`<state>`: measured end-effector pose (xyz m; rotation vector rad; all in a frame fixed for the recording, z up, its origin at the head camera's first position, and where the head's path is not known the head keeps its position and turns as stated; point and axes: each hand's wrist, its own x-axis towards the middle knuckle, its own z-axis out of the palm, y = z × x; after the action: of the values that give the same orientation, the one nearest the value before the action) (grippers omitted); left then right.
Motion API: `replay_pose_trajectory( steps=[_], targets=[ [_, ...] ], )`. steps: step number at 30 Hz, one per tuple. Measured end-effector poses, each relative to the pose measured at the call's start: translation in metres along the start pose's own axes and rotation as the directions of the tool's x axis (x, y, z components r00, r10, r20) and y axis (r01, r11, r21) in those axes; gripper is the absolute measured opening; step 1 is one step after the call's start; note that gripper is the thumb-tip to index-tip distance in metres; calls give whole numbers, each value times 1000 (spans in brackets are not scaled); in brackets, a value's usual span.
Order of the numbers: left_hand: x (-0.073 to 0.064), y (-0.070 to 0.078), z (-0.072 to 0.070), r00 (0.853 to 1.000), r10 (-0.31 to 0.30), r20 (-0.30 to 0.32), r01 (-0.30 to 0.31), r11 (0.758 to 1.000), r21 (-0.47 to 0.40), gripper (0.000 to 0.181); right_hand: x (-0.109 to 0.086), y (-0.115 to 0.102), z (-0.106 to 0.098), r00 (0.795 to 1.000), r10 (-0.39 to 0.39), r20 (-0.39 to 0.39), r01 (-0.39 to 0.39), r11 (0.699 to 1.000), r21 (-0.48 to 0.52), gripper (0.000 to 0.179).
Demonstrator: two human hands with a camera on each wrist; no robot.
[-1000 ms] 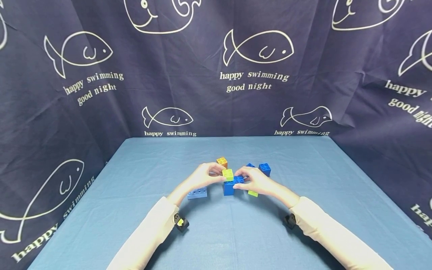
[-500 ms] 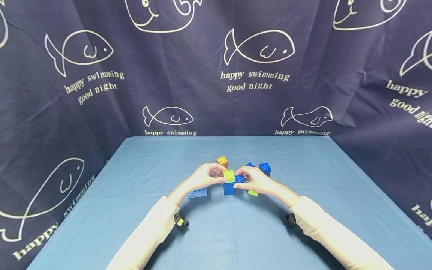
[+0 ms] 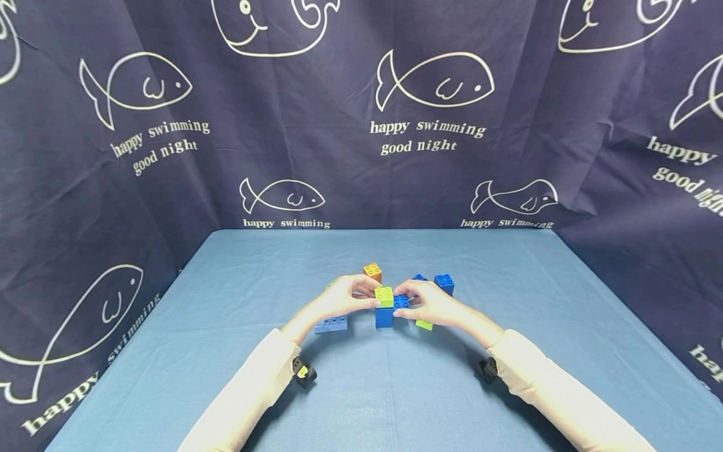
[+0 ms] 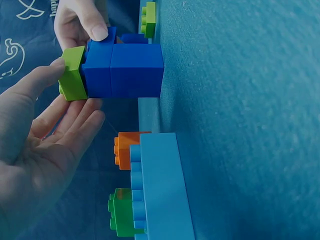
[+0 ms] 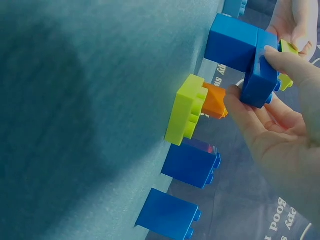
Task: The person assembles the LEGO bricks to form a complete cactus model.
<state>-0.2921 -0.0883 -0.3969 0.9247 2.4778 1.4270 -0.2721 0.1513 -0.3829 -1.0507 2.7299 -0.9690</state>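
My left hand [image 3: 341,295] pinches a small lime-green brick [image 3: 384,296] between thumb and fingers. It sits right over the left end of a long blue brick [image 3: 401,302], and in the left wrist view a sliver of the blue studs shows between them. This long brick lies across the top of a taller blue block [image 4: 137,70], its right end overhanging. My right hand [image 3: 429,304] grips that overhanging end, thumb on the near side and fingers behind, as the right wrist view shows.
A light-blue long brick [image 3: 331,324] lies left, near a green brick [image 4: 124,212] mostly hidden by my hand. Behind stands an orange brick [image 3: 372,272]. To the right are a flat lime brick [image 5: 186,110] and two blue bricks [image 5: 190,164], [image 5: 169,214].
The lime-green brick has come down and slightly toward me, covering blue studs that showed in front of it earlier. My right hand has kept its grip in nearly the same place.
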Motion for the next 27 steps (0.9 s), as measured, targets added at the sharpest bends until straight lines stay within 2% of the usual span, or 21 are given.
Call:
replay_pose_trajectory(
  steps=[6, 15, 21, 27],
  targets=[
    [0, 3, 2, 1000, 3, 0, -3, 1000, -7, 35, -1, 1, 0, 1000, -4, 2, 4, 1000, 16, 42],
    [3, 10, 7, 997, -12, -70, 16, 998, 61, 36, -1, 3, 1, 1000, -28, -15, 28, 1000, 13, 40],
    [3, 9, 6, 998, 21, -65, -16, 996, 84, 34, -1, 2, 1, 999, -32, -21, 32, 999, 11, 41],
    [3, 7, 6, 998, 18, -56, -13, 996, 91, 33, -1, 3, 1, 999, -31, -24, 31, 999, 11, 40]
  ],
)
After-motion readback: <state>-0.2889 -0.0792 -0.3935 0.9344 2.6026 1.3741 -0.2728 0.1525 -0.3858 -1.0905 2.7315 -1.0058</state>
